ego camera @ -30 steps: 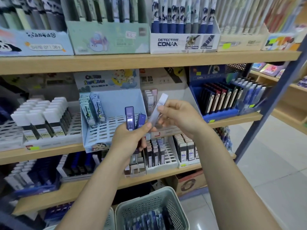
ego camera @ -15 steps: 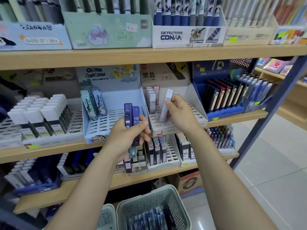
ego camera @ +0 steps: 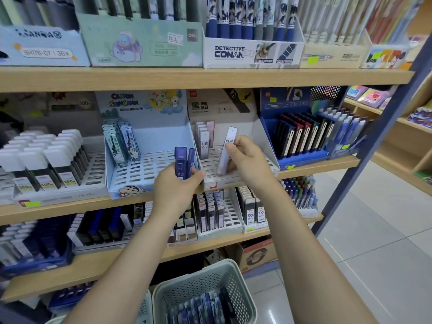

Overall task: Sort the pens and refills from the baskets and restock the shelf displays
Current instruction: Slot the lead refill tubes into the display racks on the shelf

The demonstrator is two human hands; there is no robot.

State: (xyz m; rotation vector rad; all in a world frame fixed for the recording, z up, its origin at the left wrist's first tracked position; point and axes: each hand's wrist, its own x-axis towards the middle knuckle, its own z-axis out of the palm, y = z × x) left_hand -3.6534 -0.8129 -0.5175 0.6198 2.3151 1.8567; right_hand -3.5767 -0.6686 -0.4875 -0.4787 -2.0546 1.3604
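Since half a second ago, the white refill case (ego camera: 226, 151) has been lowered by the right hand (ego camera: 248, 160) into the white slotted display tray (ego camera: 266, 146), its lower end now at the tray's grid.

Head view: the case is pinched upright, slightly tilted, between the right thumb and curled fingers, well right of the three or so cases (ego camera: 204, 140) already standing at the tray's back left. Most slots in this tray are seen open, and bare wall is left to the right of the hand. Just left of the tray, two blue refill cases (ego camera: 184, 162) are gripped upright in the left hand (ego camera: 177, 185), whose fingers are curled round their lower halves. Behind that hand the pale blue cartoon tray (ego camera: 121, 176) is placed, a small cluster of packs held in its left corner and the rest of its grid bare. Below the tray, a green perforated basket (ego camera: 187, 286) of blue cases is seen on the floor; their number cannot be counted. A second basket (ego camera: 146, 309) beside it is cut off by the left forearm and the frame edge. Print on the lower-shelf stock is too blurred to read.
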